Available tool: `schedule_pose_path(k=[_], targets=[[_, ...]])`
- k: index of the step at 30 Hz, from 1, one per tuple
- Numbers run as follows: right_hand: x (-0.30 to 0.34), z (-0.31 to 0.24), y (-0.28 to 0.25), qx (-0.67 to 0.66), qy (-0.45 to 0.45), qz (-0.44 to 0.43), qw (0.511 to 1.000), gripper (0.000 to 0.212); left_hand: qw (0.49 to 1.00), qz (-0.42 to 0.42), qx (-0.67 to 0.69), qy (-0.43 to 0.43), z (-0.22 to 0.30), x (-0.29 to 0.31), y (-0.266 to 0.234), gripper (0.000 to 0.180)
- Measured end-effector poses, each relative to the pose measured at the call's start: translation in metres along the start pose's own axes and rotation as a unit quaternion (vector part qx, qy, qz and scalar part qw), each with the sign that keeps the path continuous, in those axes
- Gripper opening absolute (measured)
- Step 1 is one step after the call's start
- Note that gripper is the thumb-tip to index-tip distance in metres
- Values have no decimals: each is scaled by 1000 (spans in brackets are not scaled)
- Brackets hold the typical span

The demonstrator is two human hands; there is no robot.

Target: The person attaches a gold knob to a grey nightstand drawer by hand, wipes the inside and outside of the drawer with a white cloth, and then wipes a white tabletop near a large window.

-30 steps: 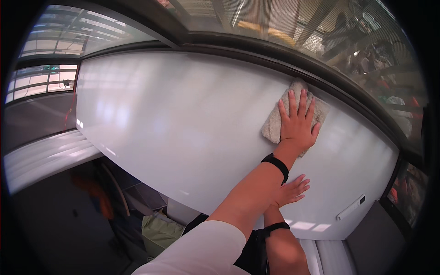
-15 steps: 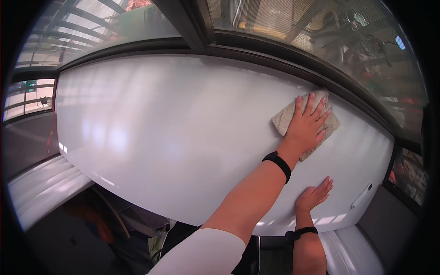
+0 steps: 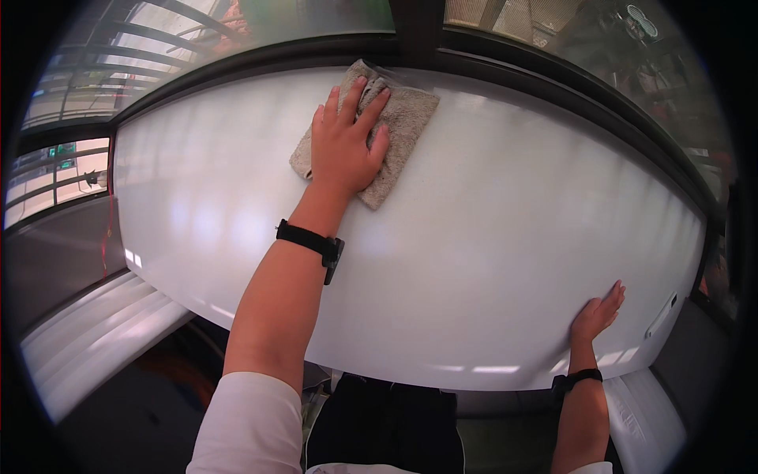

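Observation:
A grey-brown cloth (image 3: 407, 110) lies folded on the white tabletop (image 3: 474, 237), close to its far edge and left of the middle. My left hand (image 3: 345, 154) rests flat on top of the cloth, fingers spread and pressing it down. One fold of the cloth rises between the fingers. Over at the right side, my right hand (image 3: 598, 314) is on or just above the tabletop, with its fingers stretched out and nothing in it. Each wrist wears a black band.
A dark frame (image 3: 513, 63) with glass panes runs along the far edge. A slim white device with a small dark window (image 3: 662, 316) lies near the right edge. White ribbed padding (image 3: 103, 332) is at the lower left, with more (image 3: 643, 423) at the lower right.
My left hand has slid the cloth from the right part of the tabletop to the left along the far edge. The view has shifted left, and my right hand stays at the right.

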State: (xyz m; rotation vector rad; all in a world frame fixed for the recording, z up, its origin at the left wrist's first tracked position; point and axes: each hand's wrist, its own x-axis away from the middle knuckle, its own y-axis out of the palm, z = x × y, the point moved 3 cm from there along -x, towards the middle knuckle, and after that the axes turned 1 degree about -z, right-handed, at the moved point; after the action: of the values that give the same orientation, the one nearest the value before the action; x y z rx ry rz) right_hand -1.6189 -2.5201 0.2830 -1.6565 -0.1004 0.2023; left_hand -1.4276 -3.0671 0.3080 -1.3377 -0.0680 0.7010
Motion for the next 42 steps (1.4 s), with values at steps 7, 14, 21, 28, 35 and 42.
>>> schedule_pose_path(k=[7, 14, 21, 28, 35, 42], targets=[[-5, -7, -2, 5, 1, 10, 1000, 64, 984, -34, -121, -130, 56, 8, 27, 55], [-3, 4, -4, 7, -3, 7, 1000, 65, 984, -152, -37, -89, 180, 18, 42, 83], [-6, 8, -3, 54, -4, -10, 998, 61, 986, -162, 17, -33, 128, 17, 32, 70], [46, -110, -18, -39, -109, 27, 993, 54, 993, -69, -7, -92, -94, 24, -14, 61], [247, -488, 2, -199, -319, -151, 914, 56, 969, -18, -104, -223, -390, 89, -105, 58], [386, -705, 33, -128, -422, -199, 875, 60, 919, -12, -191, -344, -627, 183, -195, 57]])
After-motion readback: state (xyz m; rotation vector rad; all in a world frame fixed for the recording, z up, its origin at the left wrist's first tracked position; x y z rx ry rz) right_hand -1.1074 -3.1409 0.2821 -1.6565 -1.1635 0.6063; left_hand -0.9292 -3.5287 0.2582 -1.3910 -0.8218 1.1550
